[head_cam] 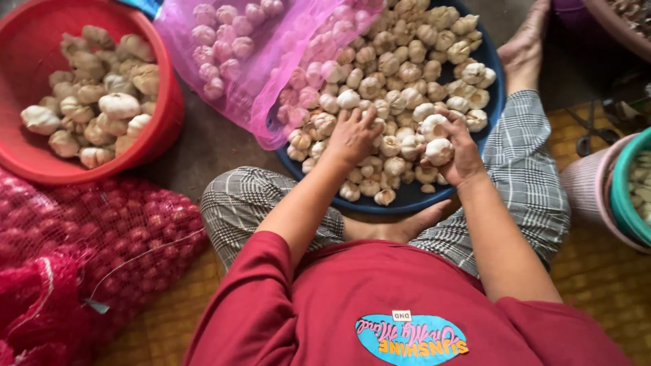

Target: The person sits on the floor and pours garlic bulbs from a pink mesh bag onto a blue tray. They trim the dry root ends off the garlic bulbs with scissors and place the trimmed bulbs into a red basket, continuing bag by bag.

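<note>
The right hand [460, 152] pinches a garlic bulb [439, 150] over a blue tray [494, 102]. The left hand [352, 134] rests fingers spread on the garlic pile [400, 74].

light: soft, even daylight is falling from above, moderately bright | shadows: faint ones are pooling under the round dark-blue plastic tray [489, 81] | glare: mild sheen is showing on the translucent pink mesh sack [261, 74] | focus: centre is staying sharp, edges are softening and bending slightly
</note>
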